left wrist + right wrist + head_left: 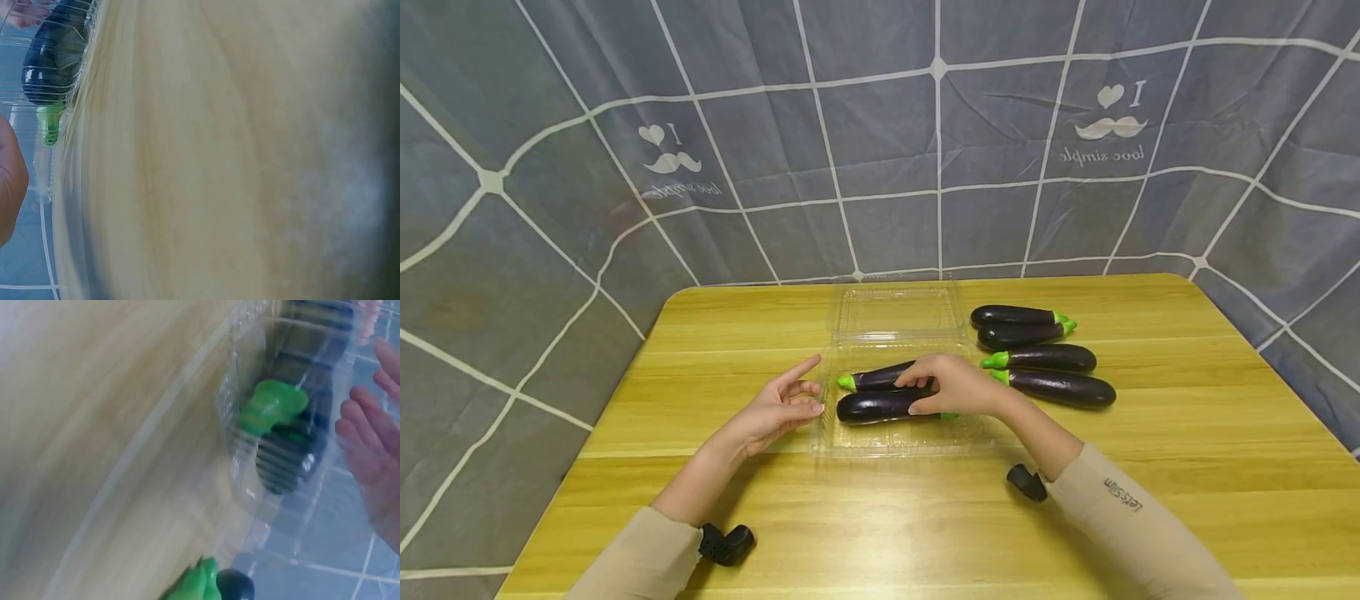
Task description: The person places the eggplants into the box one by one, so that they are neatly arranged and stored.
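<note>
A clear plastic clamshell box (895, 446) lies on the table with its lid (895, 310) folded back. Two dark purple eggplants lie side by side inside. The rear eggplant (872, 378) has its green stem at the left, and the front eggplant (872, 407) at the right. My right hand (958, 385) is over both, thumb beside the front one and fingers spread toward the rear one. In the right wrist view the right hand (375, 450) appears above the eggplants, fingers loosely extended. My left hand (778, 410) stays at the box's left wall, fingers parted and holding nothing.
To the right of the box, several more eggplants lie in pairs: a back pair (1011, 315) with stems to the right and a nearer pair (1060, 388) with stems to the left. A grey checked curtain (880, 150) hangs behind the wooden table (880, 525).
</note>
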The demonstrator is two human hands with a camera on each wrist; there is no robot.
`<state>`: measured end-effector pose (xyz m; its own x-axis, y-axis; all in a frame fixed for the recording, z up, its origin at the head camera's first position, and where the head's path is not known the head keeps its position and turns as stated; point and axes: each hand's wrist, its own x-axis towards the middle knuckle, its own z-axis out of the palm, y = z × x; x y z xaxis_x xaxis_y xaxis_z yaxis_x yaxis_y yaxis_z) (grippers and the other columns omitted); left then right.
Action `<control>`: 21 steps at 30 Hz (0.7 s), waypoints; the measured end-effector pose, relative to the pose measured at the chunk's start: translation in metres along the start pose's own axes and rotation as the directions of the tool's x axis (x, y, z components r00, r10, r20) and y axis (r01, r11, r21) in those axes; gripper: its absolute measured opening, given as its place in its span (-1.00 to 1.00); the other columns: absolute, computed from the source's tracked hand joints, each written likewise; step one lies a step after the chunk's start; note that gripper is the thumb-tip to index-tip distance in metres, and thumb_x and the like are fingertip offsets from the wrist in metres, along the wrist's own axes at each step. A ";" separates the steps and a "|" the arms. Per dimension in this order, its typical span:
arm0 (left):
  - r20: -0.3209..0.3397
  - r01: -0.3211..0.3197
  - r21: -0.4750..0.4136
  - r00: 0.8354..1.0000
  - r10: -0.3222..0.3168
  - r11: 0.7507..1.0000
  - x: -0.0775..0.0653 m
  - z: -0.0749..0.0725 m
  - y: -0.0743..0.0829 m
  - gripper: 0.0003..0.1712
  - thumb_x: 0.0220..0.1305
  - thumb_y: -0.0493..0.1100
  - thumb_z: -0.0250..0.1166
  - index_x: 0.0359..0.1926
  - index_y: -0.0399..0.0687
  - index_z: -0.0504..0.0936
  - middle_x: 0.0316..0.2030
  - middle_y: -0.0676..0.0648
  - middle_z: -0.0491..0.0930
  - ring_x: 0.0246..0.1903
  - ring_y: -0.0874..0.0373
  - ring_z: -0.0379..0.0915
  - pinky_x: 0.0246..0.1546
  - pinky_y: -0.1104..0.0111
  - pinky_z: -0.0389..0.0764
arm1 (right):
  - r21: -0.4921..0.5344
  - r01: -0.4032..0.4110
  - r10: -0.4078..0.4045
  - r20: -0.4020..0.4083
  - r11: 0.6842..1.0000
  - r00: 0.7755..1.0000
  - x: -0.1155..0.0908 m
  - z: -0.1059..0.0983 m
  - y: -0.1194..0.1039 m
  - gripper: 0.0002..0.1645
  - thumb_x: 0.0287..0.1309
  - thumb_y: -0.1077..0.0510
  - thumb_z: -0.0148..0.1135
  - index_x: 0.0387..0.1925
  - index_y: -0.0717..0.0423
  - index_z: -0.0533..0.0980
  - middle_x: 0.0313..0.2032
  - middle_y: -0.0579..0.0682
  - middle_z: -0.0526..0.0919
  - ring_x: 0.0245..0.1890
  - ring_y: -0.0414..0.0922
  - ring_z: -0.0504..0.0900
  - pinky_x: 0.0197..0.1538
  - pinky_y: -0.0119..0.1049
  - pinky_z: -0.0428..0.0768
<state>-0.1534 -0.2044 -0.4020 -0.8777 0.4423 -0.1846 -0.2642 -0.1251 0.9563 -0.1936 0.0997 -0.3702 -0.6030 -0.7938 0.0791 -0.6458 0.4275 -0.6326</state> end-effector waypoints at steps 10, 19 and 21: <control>-0.007 0.000 0.016 1.000 0.000 1.000 0.001 0.001 0.001 -0.06 0.19 -0.52 0.13 0.47 -0.05 -0.14 -0.19 0.01 0.36 -0.34 0.29 0.48 -0.22 0.49 0.57 | 0.073 -0.007 0.012 -0.074 0.997 0.997 -0.027 -0.016 -0.003 -0.60 0.04 0.16 0.36 -0.06 0.25 0.58 -0.11 0.12 0.61 -0.19 0.05 0.56 -0.13 -0.11 0.60; 0.019 -0.006 -0.005 1.000 0.006 1.000 0.000 -0.001 -0.001 -0.05 0.19 -0.53 0.12 0.47 -0.09 -0.18 -0.20 0.02 0.37 -0.34 0.29 0.47 -0.20 0.48 0.57 | 0.018 -0.079 0.081 -0.200 0.997 0.977 -0.058 -0.030 0.007 -0.62 -0.01 0.12 0.40 -0.09 0.12 0.60 -0.19 0.01 0.64 -0.25 -0.02 0.55 -0.22 -0.19 0.57; 0.017 -0.007 -0.004 1.000 0.007 1.000 0.000 -0.001 -0.001 -0.05 0.19 -0.53 0.12 0.47 -0.09 -0.18 -0.20 0.02 0.37 -0.34 0.29 0.47 -0.20 0.48 0.57 | 0.013 -0.094 0.095 -0.222 0.995 0.970 -0.064 -0.032 0.010 -0.61 -0.03 0.13 0.41 -0.10 0.13 0.61 -0.19 0.02 0.64 -0.25 -0.02 0.55 -0.27 -0.20 0.56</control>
<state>-0.1541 -0.2053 -0.4029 -0.8723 0.4569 -0.1740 -0.2597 -0.1316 0.9567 -0.1764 0.1690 -0.3570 -0.7504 -0.6338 0.1878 -0.5800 0.4950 -0.6470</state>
